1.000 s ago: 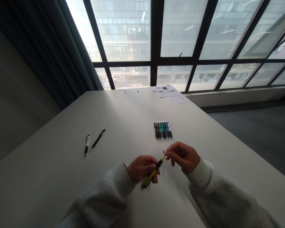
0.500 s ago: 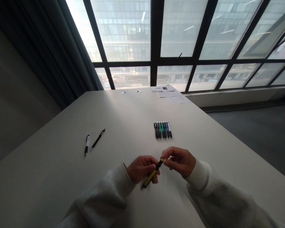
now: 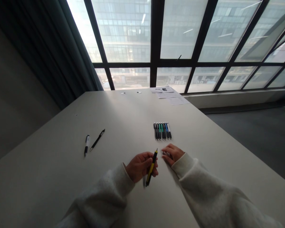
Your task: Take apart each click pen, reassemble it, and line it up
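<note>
1. White table (image 3: 49, 177) stretches toward a tall gridded window (image 3: 125, 31), with papers (image 3: 168, 91) lying at its far edge.
2. Mid-table lies a tight row of slim pens (image 3: 162, 131); two loose pens (image 3: 97, 139) lie well off to the left.
3. Closed fingers of the left hand (image 3: 140, 166) clamp a yellow-and-black pen (image 3: 151, 167), tilted tip-up, just below the row.
4. Loosely curled, the right hand (image 3: 173, 154) rests just beside that pen, not touching it; anything small in its fingers cannot be made out.
</note>
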The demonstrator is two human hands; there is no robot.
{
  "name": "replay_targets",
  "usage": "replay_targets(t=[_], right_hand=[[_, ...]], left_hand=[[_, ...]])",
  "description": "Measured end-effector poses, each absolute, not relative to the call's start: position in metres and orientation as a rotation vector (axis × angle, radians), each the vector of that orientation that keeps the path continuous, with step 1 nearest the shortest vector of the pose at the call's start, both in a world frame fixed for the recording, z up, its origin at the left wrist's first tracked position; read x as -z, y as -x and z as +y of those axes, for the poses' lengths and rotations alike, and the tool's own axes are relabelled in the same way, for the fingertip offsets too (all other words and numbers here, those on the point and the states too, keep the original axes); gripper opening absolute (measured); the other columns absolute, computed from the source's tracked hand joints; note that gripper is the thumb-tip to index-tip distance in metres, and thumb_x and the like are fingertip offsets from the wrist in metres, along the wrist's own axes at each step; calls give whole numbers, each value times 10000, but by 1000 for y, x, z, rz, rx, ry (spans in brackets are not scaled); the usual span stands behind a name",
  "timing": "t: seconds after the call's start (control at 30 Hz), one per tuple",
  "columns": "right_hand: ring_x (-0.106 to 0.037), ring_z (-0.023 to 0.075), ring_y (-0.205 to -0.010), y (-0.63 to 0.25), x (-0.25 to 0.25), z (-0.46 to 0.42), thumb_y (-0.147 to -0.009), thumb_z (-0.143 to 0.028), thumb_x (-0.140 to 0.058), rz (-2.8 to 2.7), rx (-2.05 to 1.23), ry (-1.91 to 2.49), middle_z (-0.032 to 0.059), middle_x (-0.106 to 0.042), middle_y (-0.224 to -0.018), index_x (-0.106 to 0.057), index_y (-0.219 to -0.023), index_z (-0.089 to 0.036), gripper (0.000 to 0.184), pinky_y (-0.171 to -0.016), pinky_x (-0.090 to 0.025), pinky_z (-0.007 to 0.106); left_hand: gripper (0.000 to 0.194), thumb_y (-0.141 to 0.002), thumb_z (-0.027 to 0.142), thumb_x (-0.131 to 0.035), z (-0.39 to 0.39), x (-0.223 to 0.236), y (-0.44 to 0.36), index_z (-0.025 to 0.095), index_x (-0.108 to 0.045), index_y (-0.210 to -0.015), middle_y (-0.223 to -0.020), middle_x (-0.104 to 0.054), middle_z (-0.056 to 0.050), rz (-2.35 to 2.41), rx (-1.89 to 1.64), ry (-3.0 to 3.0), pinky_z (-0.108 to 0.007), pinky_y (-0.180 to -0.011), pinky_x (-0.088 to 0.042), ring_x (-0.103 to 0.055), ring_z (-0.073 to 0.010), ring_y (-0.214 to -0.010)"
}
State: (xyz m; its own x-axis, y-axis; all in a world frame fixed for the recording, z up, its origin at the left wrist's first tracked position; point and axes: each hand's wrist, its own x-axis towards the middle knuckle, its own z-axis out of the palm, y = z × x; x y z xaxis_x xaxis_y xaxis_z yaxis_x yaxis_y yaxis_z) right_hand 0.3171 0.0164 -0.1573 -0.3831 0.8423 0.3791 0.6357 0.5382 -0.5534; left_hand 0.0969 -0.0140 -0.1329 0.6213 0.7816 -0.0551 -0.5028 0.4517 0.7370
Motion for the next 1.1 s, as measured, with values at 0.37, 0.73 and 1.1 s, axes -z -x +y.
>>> replay_targets(t=[0.37,0.73,1.1], right_hand=[[-549,99,-493,-319,128,11,-721,-352,-787,-1324,-1422,821,-1,-627,-647,-706,-905,-162,277,-450,-485,239],[-544,87,-494,-316,128,6,-752,-282,-771,-1400,-1522,644,10,-617,-665,-723,-899,-158,199,-432,-473,208],[-507,78,-504,-316,122,4,-752,-343,-763,-1443,-1452,715,12,-595,-675,-708,-889,-145,247,-427,-464,198]], left_hand=[[345,-722,348,-788,-14,137,-95,105,-589,-866,-698,-691,-44,457,-701,-766,-205,-389,-529,-687,-177,-489],[339,-749,355,-764,-13,142,-96,105,-584,-890,-709,-688,-44,465,-622,-785,-206,-382,-534,-690,-180,-489],[339,-745,352,-767,-13,142,-95,105,-585,-891,-699,-688,-44,461,-614,-782,-205,-384,-534,-688,-180,-485]])
